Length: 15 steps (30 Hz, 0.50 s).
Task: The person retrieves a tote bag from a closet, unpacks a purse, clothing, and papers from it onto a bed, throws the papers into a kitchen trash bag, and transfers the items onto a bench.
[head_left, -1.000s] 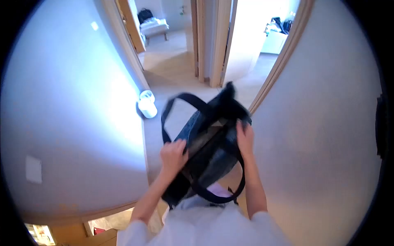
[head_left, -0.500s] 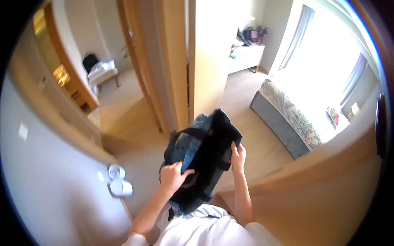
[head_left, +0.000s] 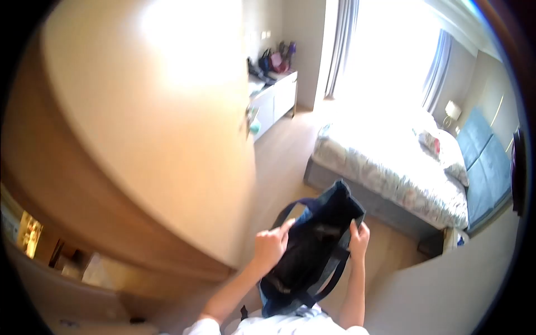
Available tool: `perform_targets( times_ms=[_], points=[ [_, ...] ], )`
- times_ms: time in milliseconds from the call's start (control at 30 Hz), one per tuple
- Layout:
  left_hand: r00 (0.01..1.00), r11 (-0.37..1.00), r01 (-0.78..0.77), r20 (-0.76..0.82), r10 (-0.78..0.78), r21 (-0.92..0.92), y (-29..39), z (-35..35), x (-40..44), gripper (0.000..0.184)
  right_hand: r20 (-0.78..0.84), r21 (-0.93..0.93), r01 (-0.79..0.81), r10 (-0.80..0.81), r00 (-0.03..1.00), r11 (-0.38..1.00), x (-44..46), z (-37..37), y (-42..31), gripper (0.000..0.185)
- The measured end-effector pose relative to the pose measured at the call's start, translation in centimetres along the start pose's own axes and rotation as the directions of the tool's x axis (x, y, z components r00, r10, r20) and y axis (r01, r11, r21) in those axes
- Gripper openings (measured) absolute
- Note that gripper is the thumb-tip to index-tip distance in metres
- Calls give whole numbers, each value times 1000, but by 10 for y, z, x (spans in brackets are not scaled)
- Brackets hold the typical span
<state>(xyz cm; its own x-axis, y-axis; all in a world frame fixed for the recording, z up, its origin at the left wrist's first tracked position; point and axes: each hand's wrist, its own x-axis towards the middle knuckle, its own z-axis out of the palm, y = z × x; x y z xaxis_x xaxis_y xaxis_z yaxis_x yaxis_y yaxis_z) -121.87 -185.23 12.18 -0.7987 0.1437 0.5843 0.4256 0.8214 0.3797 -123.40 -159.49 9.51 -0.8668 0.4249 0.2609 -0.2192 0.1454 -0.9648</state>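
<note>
Held in front of my body is a dark blue tote bag (head_left: 312,251), its mouth spread wide so the black lining shows. My left hand (head_left: 272,245) grips the left rim, thumb and fingers pinching the fabric. On the opposite rim, near the far corner, my right hand (head_left: 358,237) is closed round the edge. One dark strap loops out on the left side, and another hangs on the right below my right hand. Inside the bag it is too dark to make out clear contents.
A wooden door (head_left: 151,123) stands at the left. Ahead is a bed (head_left: 391,178) with a leaf-patterned cover and a blue headboard (head_left: 486,162). A white cabinet (head_left: 276,100) with several bags (head_left: 276,61) on it is at the back, near the bright window and grey curtain (head_left: 341,50).
The view has turned right and moved through the doorway toward the bedroom. The hallway has mostly left view. Both hands still hold the bag by its rims.
</note>
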Motion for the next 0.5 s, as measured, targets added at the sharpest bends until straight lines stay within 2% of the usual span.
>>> perform_targets(
  times_ms=[67,167,267,333,367,467,500],
  points=[
    [999,995,18,31,-15,-94,-3,23,50,35,9,46,-31,31,999,998,54,8,6,20],
    [999,993,36,25,-33,-115,-22,58,133,36,9,-86,-124,126,992,989,137,34,-13,20],
    [998,989,41,-42,-48,-139,-54,86,221,36,66,-7,-185,185,980,983,235,65,-1,22],
    [997,998,31,-66,-35,-61,-86,119,286,36,29,2,-6,6,1000,1000,315,85,42,24],
    [998,998,34,-59,-36,-47,-97,132,317,33,0,-38,23,-23,1000,999,344,92,43,24],
    [999,995,9,-33,-12,-98,-133,195,416,29,-118,-20,-122,118,986,992,416,109,47,24],
    [999,987,52,5,-52,-152,-138,209,445,19,-160,-98,-90,73,984,991,441,104,89,23]
  ],
)
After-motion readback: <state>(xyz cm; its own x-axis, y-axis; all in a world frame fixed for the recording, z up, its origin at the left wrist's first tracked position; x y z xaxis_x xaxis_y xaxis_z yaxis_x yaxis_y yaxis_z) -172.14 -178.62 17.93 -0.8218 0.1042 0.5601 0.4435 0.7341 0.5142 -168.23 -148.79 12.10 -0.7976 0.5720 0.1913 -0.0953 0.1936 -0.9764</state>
